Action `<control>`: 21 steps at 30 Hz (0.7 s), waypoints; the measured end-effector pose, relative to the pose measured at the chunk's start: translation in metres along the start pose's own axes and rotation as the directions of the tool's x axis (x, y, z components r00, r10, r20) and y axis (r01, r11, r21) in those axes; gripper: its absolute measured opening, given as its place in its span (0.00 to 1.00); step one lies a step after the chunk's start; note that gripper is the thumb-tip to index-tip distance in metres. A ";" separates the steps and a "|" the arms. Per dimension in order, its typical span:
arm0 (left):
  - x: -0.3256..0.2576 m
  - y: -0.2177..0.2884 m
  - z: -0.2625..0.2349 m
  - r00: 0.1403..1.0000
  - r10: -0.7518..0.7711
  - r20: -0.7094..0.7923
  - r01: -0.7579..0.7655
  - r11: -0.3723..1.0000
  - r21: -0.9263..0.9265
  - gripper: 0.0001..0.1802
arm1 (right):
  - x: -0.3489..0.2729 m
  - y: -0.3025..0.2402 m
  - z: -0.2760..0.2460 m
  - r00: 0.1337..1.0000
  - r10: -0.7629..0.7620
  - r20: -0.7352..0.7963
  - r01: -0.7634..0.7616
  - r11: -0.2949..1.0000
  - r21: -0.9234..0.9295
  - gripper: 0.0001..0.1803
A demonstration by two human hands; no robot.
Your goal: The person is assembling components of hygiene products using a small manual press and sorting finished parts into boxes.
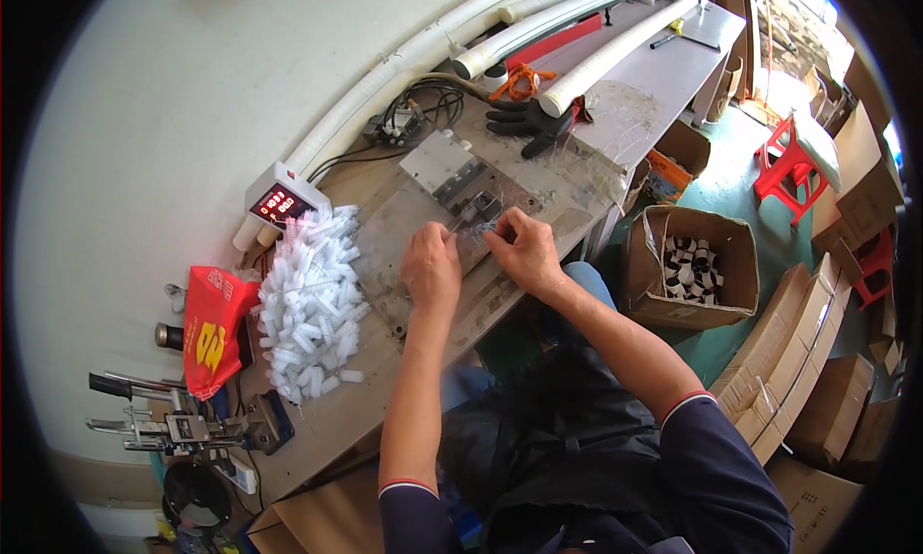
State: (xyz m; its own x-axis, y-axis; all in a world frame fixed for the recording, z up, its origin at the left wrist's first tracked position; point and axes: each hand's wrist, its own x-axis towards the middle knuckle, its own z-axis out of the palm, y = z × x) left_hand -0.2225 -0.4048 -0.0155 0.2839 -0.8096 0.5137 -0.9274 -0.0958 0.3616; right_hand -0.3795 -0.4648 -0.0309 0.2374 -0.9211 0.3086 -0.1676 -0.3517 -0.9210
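Note:
Both my hands are at a small metal fixture (478, 208) on the workbench, close to its near side. My left hand (433, 265) has its fingers bent and pressed together. Thumb and fingers of my right hand (526, 250) are pinched at the fixture's right side. Between the hands lies a clear, shiny bit of plastic (471, 241), too small to make out well; what each hand grips is hidden by the fingers. A pale metal block (442, 164) sits behind the fixture. Left of my left hand, a heap of ridged, translucent white plastic pieces (312, 304) covers the bench.
A counter with a red display (279, 205) stands behind the heap, beside a red bag (213, 328). Long white tubes (615, 59) and a black glove (529, 123) lie farther back. On the floor at right is a carton (687, 309) holding white-and-black rings.

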 end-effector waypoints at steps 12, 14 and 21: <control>-0.033 0.002 -0.030 0.951 -0.290 0.105 0.308 0.890 -0.336 0.07 | 0.009 0.014 0.002 0.998 -0.057 0.012 0.055 0.991 0.122 0.13; -0.036 -0.001 -0.033 0.908 -0.375 0.186 0.419 0.811 -0.409 0.08 | 0.009 0.008 -0.001 0.983 -0.008 0.181 -0.021 0.987 0.158 0.17; -0.038 0.011 -0.028 0.933 -0.310 0.184 0.358 0.851 -0.384 0.09 | 0.011 0.015 -0.015 0.961 -0.041 0.272 -0.041 0.956 0.290 0.19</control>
State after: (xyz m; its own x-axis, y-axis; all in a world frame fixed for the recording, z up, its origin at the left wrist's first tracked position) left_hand -0.2363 -0.3593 -0.0095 0.5072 -0.8321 0.2242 -0.5943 -0.1494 0.7902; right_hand -0.3939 -0.4826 -0.0382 0.4955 -0.8257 0.2698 0.1075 -0.2500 -0.9623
